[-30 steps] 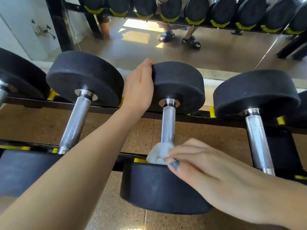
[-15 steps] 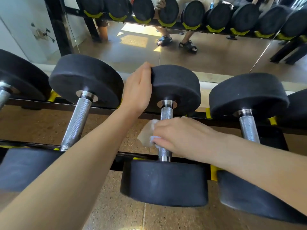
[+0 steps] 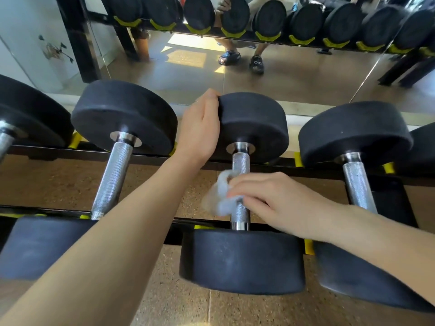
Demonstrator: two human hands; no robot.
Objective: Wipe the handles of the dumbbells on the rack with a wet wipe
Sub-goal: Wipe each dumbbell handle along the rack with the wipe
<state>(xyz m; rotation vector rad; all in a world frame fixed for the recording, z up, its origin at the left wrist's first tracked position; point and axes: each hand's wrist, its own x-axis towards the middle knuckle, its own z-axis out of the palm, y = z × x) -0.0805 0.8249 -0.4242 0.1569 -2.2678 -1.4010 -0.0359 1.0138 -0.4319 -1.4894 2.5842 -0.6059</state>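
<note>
Several black dumbbells with knurled steel handles lie across the rack (image 3: 150,158). My left hand (image 3: 200,130) grips the left edge of the far head (image 3: 254,123) of the middle dumbbell. My right hand (image 3: 273,201) is wrapped over that dumbbell's handle (image 3: 240,161) and holds a white wet wipe (image 3: 221,194) against it, about midway along. The wipe bunches out to the left of my fingers. The near head (image 3: 242,262) sits just below my right hand.
A neighbouring dumbbell handle (image 3: 113,180) lies to the left and another handle (image 3: 357,184) to the right, partly behind my right forearm. Yellow cradles mark the rack rails. A wall mirror (image 3: 294,83) behind the rack reflects the dumbbell row and a person's feet. The floor below is brown.
My right hand slid the wipe up the handle from the near head toward the middle, then stayed there. My left hand kept its grip on the far head.
</note>
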